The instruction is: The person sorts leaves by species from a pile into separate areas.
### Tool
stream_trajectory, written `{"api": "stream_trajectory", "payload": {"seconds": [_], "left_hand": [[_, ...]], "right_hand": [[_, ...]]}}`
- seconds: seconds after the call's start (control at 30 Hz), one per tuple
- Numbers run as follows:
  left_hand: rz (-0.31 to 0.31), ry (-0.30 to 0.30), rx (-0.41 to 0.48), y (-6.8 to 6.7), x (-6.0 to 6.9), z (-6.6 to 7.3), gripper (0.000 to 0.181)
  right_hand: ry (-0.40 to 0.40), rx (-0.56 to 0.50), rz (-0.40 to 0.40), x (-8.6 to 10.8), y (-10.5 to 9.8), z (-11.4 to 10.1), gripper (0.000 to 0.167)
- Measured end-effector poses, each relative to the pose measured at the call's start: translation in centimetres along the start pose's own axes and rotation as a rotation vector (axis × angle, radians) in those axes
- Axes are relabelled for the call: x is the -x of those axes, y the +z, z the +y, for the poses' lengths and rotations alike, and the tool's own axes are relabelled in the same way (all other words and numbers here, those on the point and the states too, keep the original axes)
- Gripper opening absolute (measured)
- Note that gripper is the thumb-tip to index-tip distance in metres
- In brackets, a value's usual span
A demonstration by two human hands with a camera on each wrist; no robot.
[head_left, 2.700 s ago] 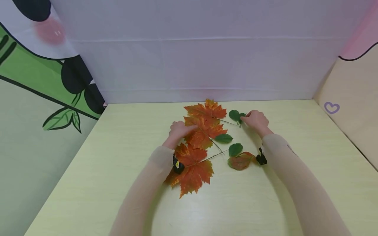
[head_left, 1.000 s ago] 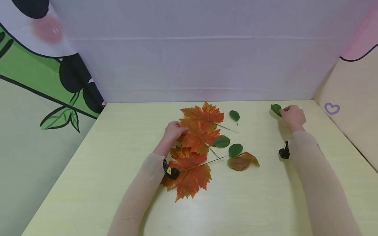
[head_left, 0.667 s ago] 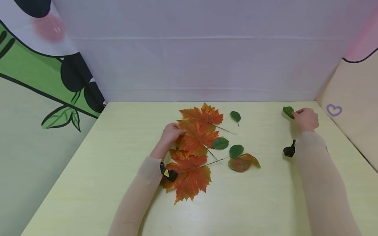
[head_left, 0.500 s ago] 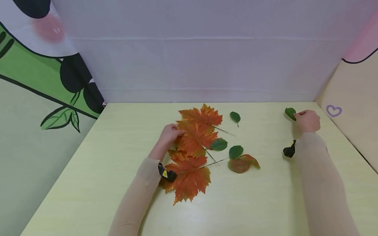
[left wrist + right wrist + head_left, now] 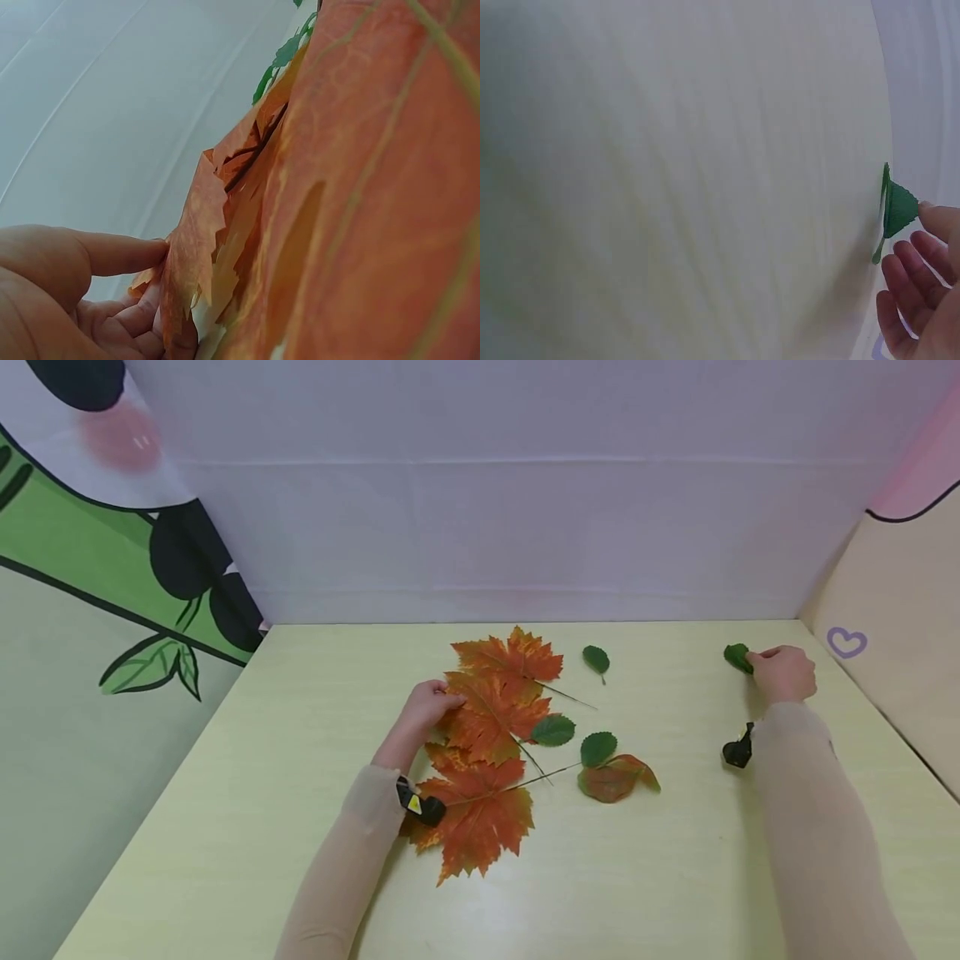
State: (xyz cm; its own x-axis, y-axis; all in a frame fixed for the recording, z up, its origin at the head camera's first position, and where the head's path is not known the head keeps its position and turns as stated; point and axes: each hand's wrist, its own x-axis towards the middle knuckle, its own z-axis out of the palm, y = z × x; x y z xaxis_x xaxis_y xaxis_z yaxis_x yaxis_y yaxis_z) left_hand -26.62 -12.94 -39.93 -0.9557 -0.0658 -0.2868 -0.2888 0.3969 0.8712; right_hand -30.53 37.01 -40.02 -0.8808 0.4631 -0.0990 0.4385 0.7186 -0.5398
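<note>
My left hand (image 5: 422, 708) pinches the left edge of the middle orange maple leaf (image 5: 487, 714); the left wrist view shows its thumb (image 5: 127, 253) against that edge. Above lies another orange maple leaf (image 5: 510, 656), partly overlapped, and below it a larger one (image 5: 483, 814) under my left wrist. Far to the right, my right hand (image 5: 784, 674) pinches a small green leaf (image 5: 737, 657) between thumb and finger. In the right wrist view this green leaf (image 5: 900, 208) is at or just above the table surface; I cannot tell whether it touches.
Small green leaves lie near the maple stems: one at the back (image 5: 596, 659), one by the middle stem (image 5: 553, 730), and one (image 5: 598, 748) touching a curled reddish-green leaf (image 5: 611, 782). A pale cloth wall (image 5: 525, 527) stands behind the table (image 5: 300, 760).
My right hand has carried a green leaf from beside the back green leaf to the far right, then slowed. My left hand has drifted slightly left and nearer, the maple leaves shifting with it.
</note>
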Motion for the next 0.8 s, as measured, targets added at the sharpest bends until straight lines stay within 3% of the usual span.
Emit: {"api": "stream_trajectory", "payload": {"seconds": [0.2,0.43,0.8], "left_hand": [[-0.005,-0.013,0.012,0.1,0.1,0.2,0.020],[-0.011,0.006,0.019,0.0,0.0,0.2,0.022],[-0.024,0.013,0.026,0.0,0.1,0.0,0.026]], "right_hand": [[-0.077,0.079,0.020,0.6,-0.6,-0.5,0.047],[-0.168,0.107,0.016,1.7,-0.6,-3.0,0.044],[-0.339,0.095,-0.045,4.5,2.6,-8.2,0.039]]}}
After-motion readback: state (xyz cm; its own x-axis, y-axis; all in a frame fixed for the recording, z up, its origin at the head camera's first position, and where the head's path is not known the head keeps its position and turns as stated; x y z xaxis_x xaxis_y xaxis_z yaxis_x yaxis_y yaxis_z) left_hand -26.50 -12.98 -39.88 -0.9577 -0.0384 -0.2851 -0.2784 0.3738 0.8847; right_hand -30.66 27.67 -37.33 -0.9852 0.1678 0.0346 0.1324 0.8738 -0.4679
